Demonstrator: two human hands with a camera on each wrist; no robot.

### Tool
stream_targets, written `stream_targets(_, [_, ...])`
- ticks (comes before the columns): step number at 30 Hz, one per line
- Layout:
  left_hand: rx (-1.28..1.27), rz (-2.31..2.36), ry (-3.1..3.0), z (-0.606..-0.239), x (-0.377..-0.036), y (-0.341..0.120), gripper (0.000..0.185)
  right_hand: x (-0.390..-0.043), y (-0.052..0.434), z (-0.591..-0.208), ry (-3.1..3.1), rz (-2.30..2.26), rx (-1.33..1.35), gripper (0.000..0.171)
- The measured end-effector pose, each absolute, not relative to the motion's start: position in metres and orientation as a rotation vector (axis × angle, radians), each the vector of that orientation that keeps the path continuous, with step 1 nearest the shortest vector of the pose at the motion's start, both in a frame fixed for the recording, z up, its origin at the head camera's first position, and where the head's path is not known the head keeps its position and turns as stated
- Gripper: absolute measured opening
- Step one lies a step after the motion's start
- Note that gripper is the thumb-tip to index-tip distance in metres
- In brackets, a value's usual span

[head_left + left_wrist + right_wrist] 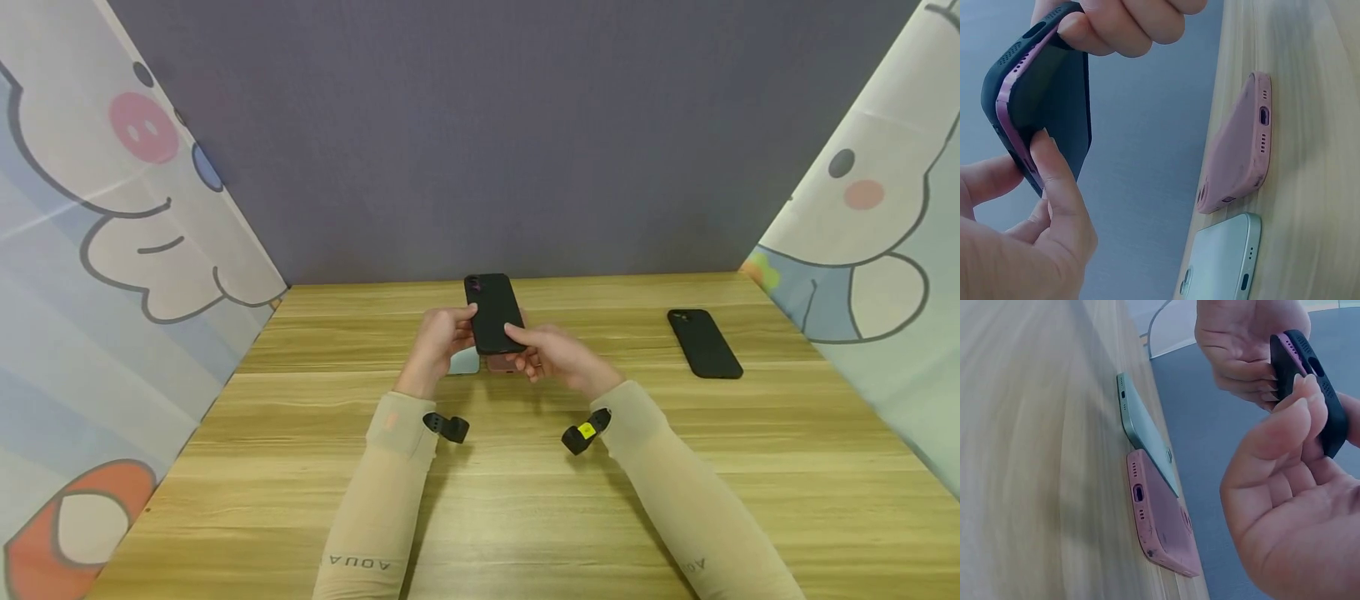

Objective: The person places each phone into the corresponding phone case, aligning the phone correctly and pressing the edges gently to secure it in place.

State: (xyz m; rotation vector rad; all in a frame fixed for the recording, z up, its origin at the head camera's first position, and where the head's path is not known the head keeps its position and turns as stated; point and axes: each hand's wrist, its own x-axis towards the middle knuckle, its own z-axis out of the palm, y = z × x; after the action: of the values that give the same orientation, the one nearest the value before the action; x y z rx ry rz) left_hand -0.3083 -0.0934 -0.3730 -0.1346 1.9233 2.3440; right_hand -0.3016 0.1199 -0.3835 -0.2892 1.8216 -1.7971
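A black phone case point(495, 317) is held up over the table between both hands, its back toward the head camera. In the left wrist view a purple-edged phone point(1007, 103) sits partly inside it, its rim standing proud of the case along one end and side. My left hand point(444, 337) pinches one long side, thumb on the back. With its thumb on the back near the lower corner, my right hand point(558, 357) grips the other side, fingers underneath. Below lie a pink phone point(1241, 144) and a mint-green phone point(1219, 256), side by side.
Another black phone or case point(705, 343) lies at the right of the wooden table point(510, 492). A grey panel point(510, 142) rises along the back edge. Cartoon-printed cloths point(60, 275) flank both sides.
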Motion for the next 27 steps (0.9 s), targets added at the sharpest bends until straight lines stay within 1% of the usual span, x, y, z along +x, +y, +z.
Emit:
stream_targets(10, [-0.117, 2.309, 1.932, -0.373, -0.309, -0.090, 0.016, -0.300, 0.123, -0.386, 1.867, -1.808, -0.307, 0.047])
stream_targets(18, [-0.083, 2.306, 1.839, -0.371, -0.309, -0.094, 0.015, -0.298, 0.127, -0.380, 1.910, -1.777, -0.366, 0.045])
stream_targets(27, [-0.030, 2.351, 1.707, -0.370, -0.308, -0.097, 0.020, -0.297, 0.137, -0.374, 1.873, -1.794, -0.459, 0.044])
